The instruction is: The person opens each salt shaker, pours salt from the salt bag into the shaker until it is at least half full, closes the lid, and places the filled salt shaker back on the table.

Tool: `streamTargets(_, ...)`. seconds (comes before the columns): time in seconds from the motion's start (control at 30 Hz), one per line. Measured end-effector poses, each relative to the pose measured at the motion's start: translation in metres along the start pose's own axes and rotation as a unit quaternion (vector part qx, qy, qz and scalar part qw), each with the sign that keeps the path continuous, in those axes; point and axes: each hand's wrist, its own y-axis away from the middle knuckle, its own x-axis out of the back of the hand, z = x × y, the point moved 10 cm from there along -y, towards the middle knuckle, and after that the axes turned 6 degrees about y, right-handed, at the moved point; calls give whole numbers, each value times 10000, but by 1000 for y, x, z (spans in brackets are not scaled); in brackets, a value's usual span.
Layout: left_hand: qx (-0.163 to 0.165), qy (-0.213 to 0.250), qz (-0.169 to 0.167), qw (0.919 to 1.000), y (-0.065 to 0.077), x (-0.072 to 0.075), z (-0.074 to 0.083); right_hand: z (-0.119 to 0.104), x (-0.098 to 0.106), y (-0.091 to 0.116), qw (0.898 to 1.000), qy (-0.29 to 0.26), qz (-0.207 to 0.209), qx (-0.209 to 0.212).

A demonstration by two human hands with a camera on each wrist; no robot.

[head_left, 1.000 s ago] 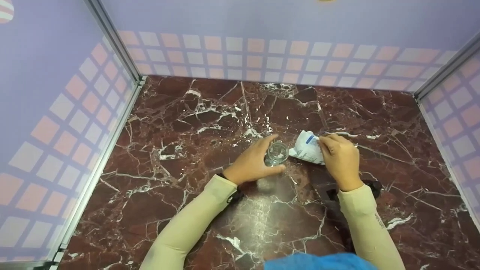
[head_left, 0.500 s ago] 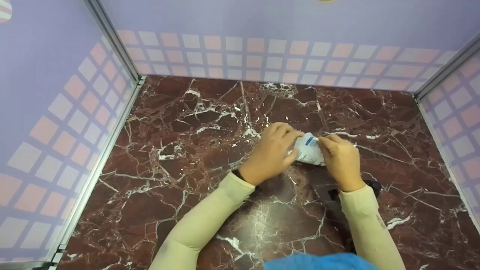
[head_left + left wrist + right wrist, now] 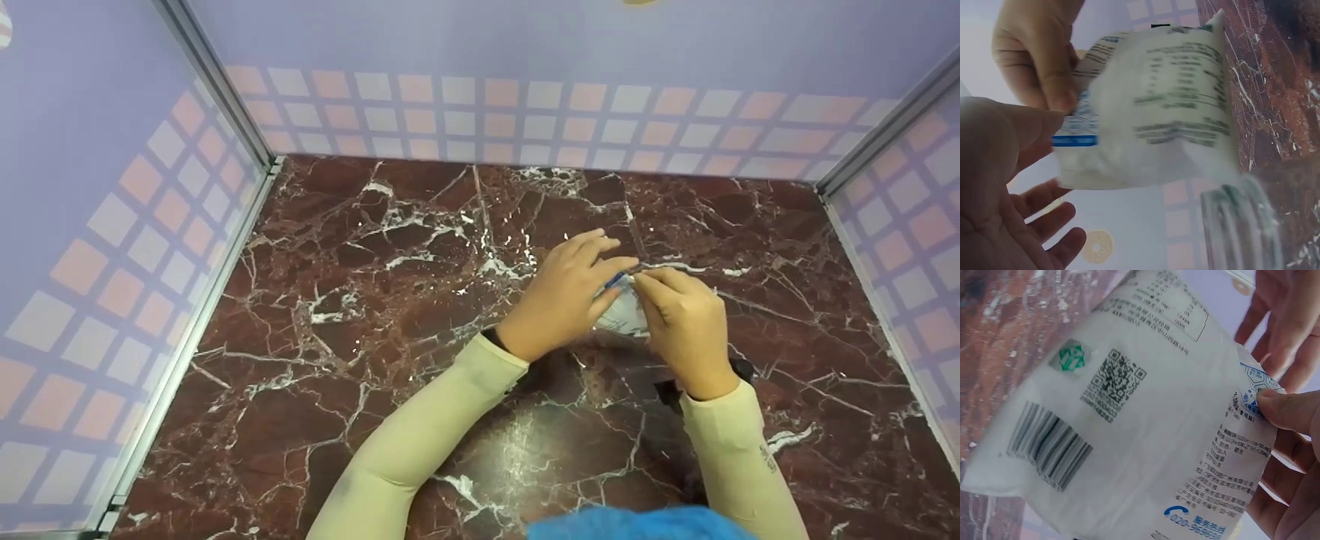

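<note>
A white, printed plastic salt bag (image 3: 1145, 439) is between the two hands, largely covered by them in the head view. My right hand (image 3: 686, 322) pinches one upper corner of it between thumb and fingers. Beside that grip, my left hand (image 3: 555, 300) takes the bag's edge between thumb and index finger, its other fingers spread. In the left wrist view the bag (image 3: 1168, 112) looks full, with a blue stripe near the pinched end. A clear glass jar (image 3: 1241, 225) stands close by the bag's lower corner; the left hand hides it in the head view.
White bits lie scattered on the dark red marbled tabletop (image 3: 420, 300) beyond the left hand. Lilac panels (image 3: 450, 37) with pink and white squares enclose the back and both sides. Something black (image 3: 667, 394) is by the right wrist.
My left hand has let go of the glass jar, moved right and forward, and taken the bag's edge. The right hand still pinches the bag. The head view has shifted slightly.
</note>
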Motion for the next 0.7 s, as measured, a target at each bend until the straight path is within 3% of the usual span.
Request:
streamTargets(0.2, -286, 302, 190, 9990, -7, 8, 11, -7, 17, -4, 9997, -103, 199, 2)
streamTargets(0.43, -758, 402, 517, 9950, -6, 29, 24, -15, 31, -8, 9980, -425, 456, -86)
streamTargets(0.5, -843, 431, 576, 9938, -5, 34, 27, -13, 32, -7, 9978, -554, 294, -224)
streamTargets(0.6, -870, 525, 644, 9927, -4, 42, 28, -2, 26, -5, 9958, -682, -333, -517)
streamTargets(0.7, -819, 722, 830, 9905, -3, 53, 25, 24, 11, 1, 9814, -974, -1266, -1067)
